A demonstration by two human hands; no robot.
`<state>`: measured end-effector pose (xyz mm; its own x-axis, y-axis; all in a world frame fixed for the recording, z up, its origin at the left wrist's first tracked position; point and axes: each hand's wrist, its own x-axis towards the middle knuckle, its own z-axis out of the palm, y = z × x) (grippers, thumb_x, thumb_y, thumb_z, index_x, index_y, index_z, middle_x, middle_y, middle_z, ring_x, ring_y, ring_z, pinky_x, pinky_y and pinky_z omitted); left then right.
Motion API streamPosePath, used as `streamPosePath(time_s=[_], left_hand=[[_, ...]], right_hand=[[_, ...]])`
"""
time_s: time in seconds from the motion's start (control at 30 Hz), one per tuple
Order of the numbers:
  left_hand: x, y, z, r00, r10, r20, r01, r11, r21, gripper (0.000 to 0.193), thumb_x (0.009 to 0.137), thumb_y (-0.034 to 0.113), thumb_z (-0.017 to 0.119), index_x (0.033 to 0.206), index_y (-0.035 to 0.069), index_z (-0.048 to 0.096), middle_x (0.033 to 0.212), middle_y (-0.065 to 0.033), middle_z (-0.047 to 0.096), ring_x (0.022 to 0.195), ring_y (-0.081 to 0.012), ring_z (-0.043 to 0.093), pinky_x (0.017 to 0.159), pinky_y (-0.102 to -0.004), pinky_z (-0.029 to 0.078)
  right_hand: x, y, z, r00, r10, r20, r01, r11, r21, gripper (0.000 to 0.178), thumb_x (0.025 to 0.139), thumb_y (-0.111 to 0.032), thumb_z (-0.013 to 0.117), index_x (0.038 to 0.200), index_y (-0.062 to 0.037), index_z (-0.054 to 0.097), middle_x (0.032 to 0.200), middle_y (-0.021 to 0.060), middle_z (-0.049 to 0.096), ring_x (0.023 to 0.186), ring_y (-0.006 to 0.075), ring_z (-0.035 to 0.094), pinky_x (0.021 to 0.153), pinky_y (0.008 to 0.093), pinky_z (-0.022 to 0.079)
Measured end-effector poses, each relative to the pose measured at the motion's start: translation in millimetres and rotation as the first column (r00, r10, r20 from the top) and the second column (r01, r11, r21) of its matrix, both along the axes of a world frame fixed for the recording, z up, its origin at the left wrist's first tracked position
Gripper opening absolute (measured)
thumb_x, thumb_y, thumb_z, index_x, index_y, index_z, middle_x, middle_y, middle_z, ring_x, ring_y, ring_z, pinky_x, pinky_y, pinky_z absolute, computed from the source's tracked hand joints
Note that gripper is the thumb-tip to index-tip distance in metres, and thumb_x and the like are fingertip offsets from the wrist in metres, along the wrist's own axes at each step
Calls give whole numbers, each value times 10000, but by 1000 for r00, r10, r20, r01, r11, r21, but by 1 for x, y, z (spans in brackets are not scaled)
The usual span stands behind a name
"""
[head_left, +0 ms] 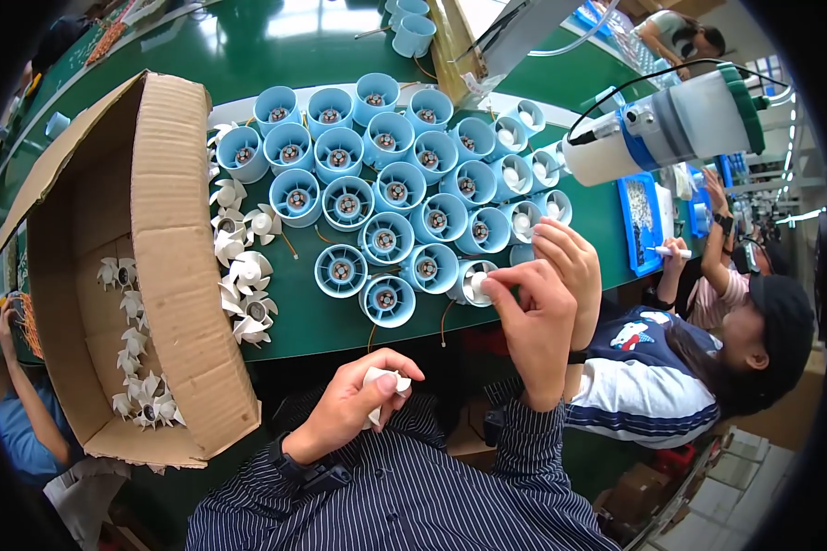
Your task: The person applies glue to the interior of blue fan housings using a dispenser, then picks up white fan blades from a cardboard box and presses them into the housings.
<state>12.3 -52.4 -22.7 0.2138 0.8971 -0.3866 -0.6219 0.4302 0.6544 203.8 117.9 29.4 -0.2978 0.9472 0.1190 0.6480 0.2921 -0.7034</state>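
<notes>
My left hand (358,400) is closed around a white fan impeller (388,382), held low in front of my striped shirt. My right hand (540,308) reaches to the near right end of the cup group. Its thumb and index finger pinch at the white impeller (475,286) inside a light-blue cup-shaped housing (462,292). Several blue housings (386,238) stand close together on the green table, most with a bare motor showing inside. Along the right side, several housings (512,174) have white impellers in them. Loose white impellers (248,271) lie left of the group.
An open cardboard box (184,266) with white impellers (133,344) inside stands at the left. A co-worker's hand (581,266) is right behind my right hand. A clamped white cylindrical device (662,124) hangs over the right side. A blue tray (627,253) lies beyond.
</notes>
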Motion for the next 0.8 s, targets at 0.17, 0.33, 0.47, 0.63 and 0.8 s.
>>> streamPosePath(time_s=[0.17,0.33,0.47,0.63,0.8], left_hand=[[1,4,8,996,70,60,-68,997,-36,368,1062,287,670,1273,-14,657,922,-55,646,583,-70,566,528,-218,453],[4,2,16,911,184,-368,-115,973,202,384,1021,191,731,1332,-18,650,991,-51,673,691,-91,625,620,-225,490],[2,4,11,723,382,-575,-71,870,488,430,999,144,759,1377,-21,638,1038,-46,697,775,-95,645,691,-231,501],[3,5,19,783,287,-551,-66,920,386,449,1011,164,753,1403,-15,628,1080,-49,715,797,-84,633,710,-233,499],[5,3,25,955,90,-284,-48,987,155,458,1040,192,707,1443,4,598,1061,-50,708,757,-86,625,668,-230,496]], right_hand=[[0,3,-4,982,98,159,-113,989,91,176,889,-60,854,1041,-21,776,824,35,639,714,140,586,645,298,457],[-4,-12,5,991,115,70,-118,992,35,161,865,-36,864,1012,-47,799,864,60,676,708,180,639,631,318,499],[1,-43,9,938,273,-212,-297,951,-89,198,822,14,872,1000,-25,795,867,74,691,700,192,635,628,305,499],[-8,-48,-1,770,565,-297,-567,819,88,261,787,46,879,1020,-18,779,902,97,710,717,201,640,649,290,505],[-11,-40,-8,789,588,-178,-539,801,260,194,837,32,845,1001,-3,747,903,109,696,749,212,653,673,311,513]])
